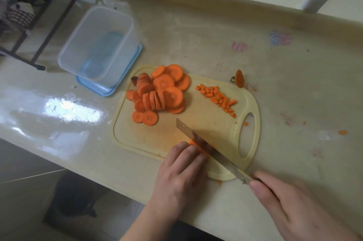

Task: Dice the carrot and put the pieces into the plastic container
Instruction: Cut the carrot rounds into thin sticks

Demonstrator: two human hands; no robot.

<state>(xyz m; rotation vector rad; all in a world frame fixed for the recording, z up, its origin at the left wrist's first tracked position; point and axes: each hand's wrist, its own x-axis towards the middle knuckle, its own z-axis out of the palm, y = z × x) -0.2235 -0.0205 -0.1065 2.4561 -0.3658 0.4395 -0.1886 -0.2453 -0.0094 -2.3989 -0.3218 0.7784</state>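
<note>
Head view: left hand point(181, 170) curls its fingers down on some carrot slices point(193, 145) so they stay put under the knife point(208, 149) gripped by the right hand point(294, 207), with the container point(98, 44) sitting empty beside the board point(196, 123) for easy scooping later.

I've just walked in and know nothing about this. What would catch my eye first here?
The bright heap of carrot slices on the pale cutting board, with a small row of diced pieces beside it. Nearer the camera, the right hand holds a knife while the left hand steadies carrot. An empty plastic container waits at the left.
</note>
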